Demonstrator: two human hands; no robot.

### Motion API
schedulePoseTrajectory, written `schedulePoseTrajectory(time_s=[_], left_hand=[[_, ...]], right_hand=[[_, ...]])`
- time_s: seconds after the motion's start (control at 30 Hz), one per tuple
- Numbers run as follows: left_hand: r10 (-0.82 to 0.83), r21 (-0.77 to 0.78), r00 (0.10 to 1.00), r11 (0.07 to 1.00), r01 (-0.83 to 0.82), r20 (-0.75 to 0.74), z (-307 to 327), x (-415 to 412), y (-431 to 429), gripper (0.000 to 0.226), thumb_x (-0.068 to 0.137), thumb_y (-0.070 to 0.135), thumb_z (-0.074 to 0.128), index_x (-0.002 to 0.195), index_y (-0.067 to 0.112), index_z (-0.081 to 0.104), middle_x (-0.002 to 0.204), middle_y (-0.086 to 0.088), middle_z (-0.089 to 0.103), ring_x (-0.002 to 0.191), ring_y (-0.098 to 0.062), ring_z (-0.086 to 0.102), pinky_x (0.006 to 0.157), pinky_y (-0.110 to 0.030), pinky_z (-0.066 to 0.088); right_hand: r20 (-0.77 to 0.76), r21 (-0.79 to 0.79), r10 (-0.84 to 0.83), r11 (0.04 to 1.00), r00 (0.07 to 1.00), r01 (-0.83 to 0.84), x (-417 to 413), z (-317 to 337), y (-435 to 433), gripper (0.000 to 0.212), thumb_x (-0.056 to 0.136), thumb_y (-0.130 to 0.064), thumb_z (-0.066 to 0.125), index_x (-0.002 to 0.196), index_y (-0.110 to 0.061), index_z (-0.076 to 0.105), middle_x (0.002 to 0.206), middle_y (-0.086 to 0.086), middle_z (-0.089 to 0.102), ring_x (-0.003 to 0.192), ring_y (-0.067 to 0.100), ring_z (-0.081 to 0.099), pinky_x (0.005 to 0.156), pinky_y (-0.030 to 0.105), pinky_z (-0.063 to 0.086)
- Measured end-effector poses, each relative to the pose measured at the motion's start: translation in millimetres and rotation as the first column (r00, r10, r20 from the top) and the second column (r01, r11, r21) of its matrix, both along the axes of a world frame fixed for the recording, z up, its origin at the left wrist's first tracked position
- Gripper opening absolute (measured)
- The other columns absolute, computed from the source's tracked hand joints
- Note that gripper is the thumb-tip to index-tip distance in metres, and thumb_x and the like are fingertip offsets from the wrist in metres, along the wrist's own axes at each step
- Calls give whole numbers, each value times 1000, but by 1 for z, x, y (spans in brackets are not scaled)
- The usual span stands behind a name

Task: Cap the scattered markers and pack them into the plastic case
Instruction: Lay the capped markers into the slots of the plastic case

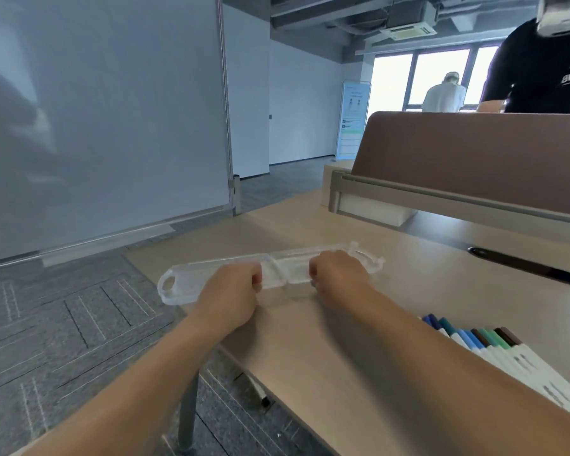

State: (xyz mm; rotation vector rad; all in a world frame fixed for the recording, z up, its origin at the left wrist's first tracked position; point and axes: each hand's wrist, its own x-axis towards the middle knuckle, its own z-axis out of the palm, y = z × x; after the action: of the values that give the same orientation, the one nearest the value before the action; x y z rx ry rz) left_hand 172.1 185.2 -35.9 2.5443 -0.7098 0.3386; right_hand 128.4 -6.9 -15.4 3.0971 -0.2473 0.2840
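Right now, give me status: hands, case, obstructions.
Left hand and right hand both grip the plastic case, opened flat. Markers capped, in a row at right; case looks empty. Nothing in the way.

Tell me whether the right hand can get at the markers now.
Probably yes, once it lets go: the right hand grips the plastic case, and the markers lie in the open on the desk beside that forearm, nothing over them.

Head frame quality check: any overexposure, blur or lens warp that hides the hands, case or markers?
Head view: windows blown out white; wide-angle warp bends the whiteboard frame; left hand, right hand and clear case are readable, slightly soft, the case low in contrast against the desk; markers at the lower right edge are smeared, print unreadable.
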Motion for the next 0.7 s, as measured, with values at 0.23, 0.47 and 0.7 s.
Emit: schedulePoseTrajectory(time_s=[0.23, 0.47, 0.7], left_hand=[[-81, -132, 996, 988, 76, -30, 29, -40, 2, 21, 88, 6, 56, 73, 20, 61, 77, 10, 61, 74, -7, 54, 61, -21, 40], [-284, -198, 959, 939, 280, 9, 54, -117, -30, 23, 89, 17, 65, 70, 27, 58, 77, 11, 62, 71, -3, 56, 61, -17, 38], [-471, -127, 882, 875, 468, 4, 72, -221, -85, 23, 87, 13, 62, 68, 24, 53, 78, 7, 58, 71, -7, 53, 57, -18, 34]], right_hand=[[141, -91, 52, 995, 989, -39, -67, 28, -2, 9, 96, -23, 61, 100, -21, 68, 102, 1, 64, 96, 21, 55, 83, 32, 45], [158, -51, -92, 994, 983, 101, -183, 51, -25, 8, 100, -21, 52, 97, -20, 59, 102, 2, 58, 96, 22, 52, 78, 35, 46], [211, -86, -258, 956, 943, 281, -322, 57, -57, 8, 97, -20, 53, 92, -23, 59, 96, -3, 58, 89, 18, 56, 65, 31, 42]])
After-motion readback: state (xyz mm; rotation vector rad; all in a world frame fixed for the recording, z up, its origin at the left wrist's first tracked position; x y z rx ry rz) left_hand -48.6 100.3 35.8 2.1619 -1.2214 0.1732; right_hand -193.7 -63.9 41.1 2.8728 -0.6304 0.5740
